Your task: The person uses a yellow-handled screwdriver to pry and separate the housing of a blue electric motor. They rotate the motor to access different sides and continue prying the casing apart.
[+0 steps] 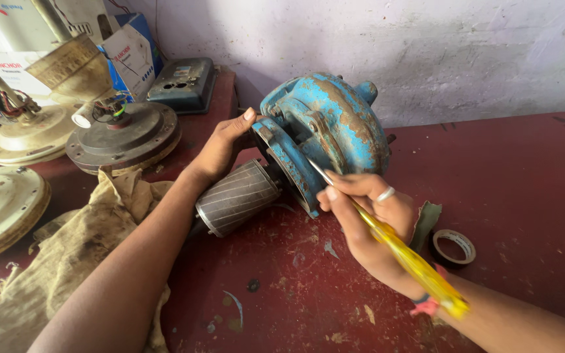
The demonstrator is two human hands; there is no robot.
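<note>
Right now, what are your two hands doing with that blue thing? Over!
Left hand steadying the rusty blue pump housing. Right hand holding yellow screwdriver, tip at the housing flange. Ribbed rotor sticking out; tape roll lying clear, beside the right hand.

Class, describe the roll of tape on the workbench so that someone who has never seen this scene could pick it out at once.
Start at the big rusty blue pump housing on the dark red bench. Move past the right hand, which holds a yellow-handled screwdriver, to the bare bench beside the wrist. There the roll of tape lies flat: a small black ring with a pale inner core, the only ring-shaped thing on that side.
</note>
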